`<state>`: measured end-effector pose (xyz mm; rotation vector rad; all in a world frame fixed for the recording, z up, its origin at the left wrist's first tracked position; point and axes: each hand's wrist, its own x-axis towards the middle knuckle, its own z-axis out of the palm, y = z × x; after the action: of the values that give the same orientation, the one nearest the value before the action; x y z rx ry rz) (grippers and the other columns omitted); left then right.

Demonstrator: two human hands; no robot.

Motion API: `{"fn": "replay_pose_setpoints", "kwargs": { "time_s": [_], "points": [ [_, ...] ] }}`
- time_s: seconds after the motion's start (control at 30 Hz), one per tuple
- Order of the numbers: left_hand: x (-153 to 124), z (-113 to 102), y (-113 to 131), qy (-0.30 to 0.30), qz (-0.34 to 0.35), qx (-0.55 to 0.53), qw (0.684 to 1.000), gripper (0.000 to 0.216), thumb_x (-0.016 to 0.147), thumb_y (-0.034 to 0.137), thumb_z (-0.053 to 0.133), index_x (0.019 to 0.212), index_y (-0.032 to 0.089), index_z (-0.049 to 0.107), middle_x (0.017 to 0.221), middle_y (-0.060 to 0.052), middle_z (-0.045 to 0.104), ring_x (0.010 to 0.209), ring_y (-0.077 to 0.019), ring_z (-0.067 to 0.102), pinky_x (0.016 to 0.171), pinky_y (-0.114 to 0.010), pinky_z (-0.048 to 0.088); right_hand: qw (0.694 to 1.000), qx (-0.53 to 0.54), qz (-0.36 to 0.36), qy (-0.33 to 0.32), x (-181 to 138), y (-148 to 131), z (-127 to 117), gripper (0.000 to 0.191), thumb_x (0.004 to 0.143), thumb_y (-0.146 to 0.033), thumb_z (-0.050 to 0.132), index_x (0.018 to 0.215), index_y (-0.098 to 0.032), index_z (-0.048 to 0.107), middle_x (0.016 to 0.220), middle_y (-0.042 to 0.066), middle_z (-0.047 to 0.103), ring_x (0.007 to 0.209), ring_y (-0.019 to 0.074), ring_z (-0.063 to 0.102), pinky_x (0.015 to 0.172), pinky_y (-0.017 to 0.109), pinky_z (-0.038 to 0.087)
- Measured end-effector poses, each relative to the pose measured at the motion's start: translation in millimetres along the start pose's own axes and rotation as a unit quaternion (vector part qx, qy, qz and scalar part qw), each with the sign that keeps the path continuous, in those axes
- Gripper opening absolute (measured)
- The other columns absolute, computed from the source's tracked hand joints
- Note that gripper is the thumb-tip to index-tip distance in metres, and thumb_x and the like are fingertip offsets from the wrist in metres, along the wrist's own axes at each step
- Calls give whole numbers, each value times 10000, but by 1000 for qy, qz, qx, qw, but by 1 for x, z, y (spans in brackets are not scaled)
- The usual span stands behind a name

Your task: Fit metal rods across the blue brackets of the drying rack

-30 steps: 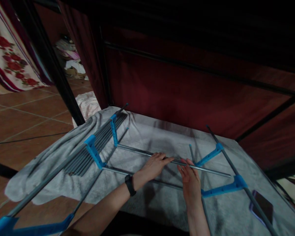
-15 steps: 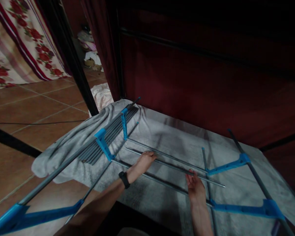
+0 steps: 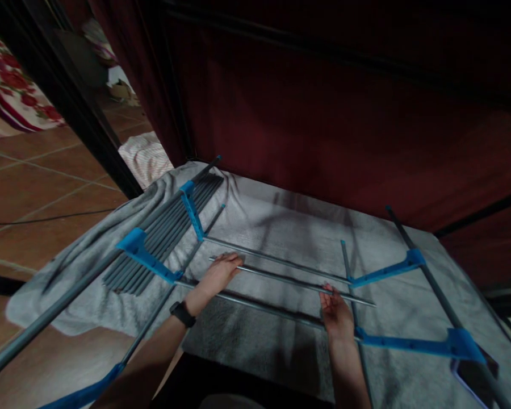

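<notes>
My left hand (image 3: 220, 274) and my right hand (image 3: 335, 311) both grip one thin grey metal rod (image 3: 281, 278) that lies across a grey blanket (image 3: 281, 227). The left hand holds it near its left end, the right hand near its right end. A black watch sits on my left wrist. A second grey rod (image 3: 272, 259) lies just beyond it and a third (image 3: 255, 303) lies nearer me. Blue plastic brackets (image 3: 145, 255) join long grey poles on the left, and further blue brackets (image 3: 387, 270) join a pole on the right.
A bundle of loose grey rods (image 3: 170, 238) lies on the blanket at the left. A dark red fabric wall (image 3: 323, 125) rises behind. A phone (image 3: 477, 369) lies at the blanket's right edge. Tiled floor (image 3: 34, 187) and a floral cloth (image 3: 12, 96) are at the left.
My hands have moved apart along the rod, the left sliding to its left end and the right to its right end. The camera view has shifted.
</notes>
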<state>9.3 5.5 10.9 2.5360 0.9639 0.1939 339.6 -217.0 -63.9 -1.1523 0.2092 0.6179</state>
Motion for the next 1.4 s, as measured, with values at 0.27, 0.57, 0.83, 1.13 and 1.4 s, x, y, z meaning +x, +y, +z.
{"fn": "replay_pose_setpoints", "kwargs": {
  "time_s": [0.27, 0.57, 0.83, 1.13, 1.4],
  "points": [
    [-3, 8, -18, 6, 12, 27, 1000, 265, 1051, 242, 534, 1128, 195, 783, 1158, -127, 739, 1131, -296, 670, 1057, -449, 520, 999, 21, 5, 25, -2, -4, 3, 97, 795, -176, 729, 802, -271, 710, 861, -11, 799, 886, 152, 792, 867, 283, 666],
    [-2, 13, -29, 37, 55, 28, 997, 360, 1038, 223, 509, 1239, 258, 806, 1173, -90, 783, 1134, -271, 694, 1084, -445, 531, 998, 57, -4, 23, -15, -10, 13, 195, 739, -128, 758, 703, -273, 632, 830, -17, 794, 835, 170, 786, 816, 313, 673],
    [6, 29, -68, 96, 74, -6, 993, 400, 1007, 423, 496, 1187, 263, 816, 1194, -102, 811, 1129, -310, 752, 1037, -468, 600, 998, 55, -4, 12, -23, -8, 31, 148, 748, -166, 756, 771, -265, 649, 820, 0, 790, 780, 169, 760, 740, 301, 650],
    [16, 42, -99, 117, 110, -2, 987, 457, 978, 612, 502, 1061, 265, 788, 1127, -102, 836, 1061, -316, 797, 993, -433, 638, 998, 64, -25, -6, -23, -4, 38, 265, 743, -297, 828, 759, -279, 564, 793, -16, 755, 705, 162, 706, 718, 313, 624],
    [14, 24, -87, 94, 134, 47, 985, 403, 953, 506, 473, 1052, 298, 803, 1136, -56, 854, 1077, -302, 805, 993, -421, 647, 994, 105, -32, -10, -30, -9, 40, 161, 785, -251, 753, 790, -275, 595, 750, -34, 733, 737, 163, 705, 716, 276, 606]
  ]
}}
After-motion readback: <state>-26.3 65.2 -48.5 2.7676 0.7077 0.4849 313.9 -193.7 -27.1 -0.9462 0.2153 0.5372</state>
